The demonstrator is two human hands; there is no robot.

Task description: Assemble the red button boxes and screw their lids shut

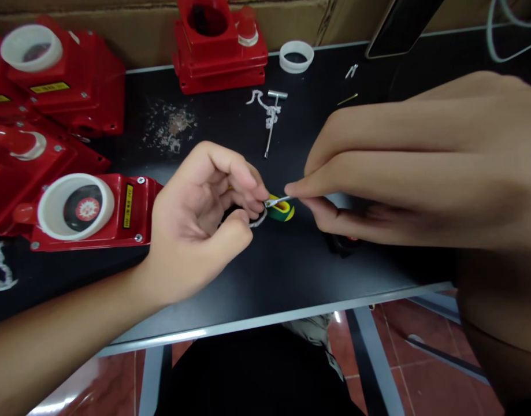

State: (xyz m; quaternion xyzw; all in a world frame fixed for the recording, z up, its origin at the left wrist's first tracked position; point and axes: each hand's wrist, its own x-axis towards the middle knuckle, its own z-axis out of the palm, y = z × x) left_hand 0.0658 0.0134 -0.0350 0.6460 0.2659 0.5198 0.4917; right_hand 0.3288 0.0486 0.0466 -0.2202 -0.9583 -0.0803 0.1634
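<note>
Near the middle of the head view, my left hand (204, 214) curls with thumb and fingertips close around one end of a small metal piece (270, 203) with a cord (260, 221) beside it. My right hand (378, 173) comes from the right and pinches a thin metal rod (283, 199) that meets this piece. Below the fingertips lies a green and yellow object (282, 214), partly hidden by my left hand. Past my hands, a metal T-shaped rod (271, 132) with white cord wound on it rests on the black table (265, 271).
Red housings (222, 58) stand at the back and left, one with a white ring (75, 207) close to my left wrist. A loose white ring (296, 56), small pins (352, 71), debris (172, 127) and a dark device (401, 26) lie farther back.
</note>
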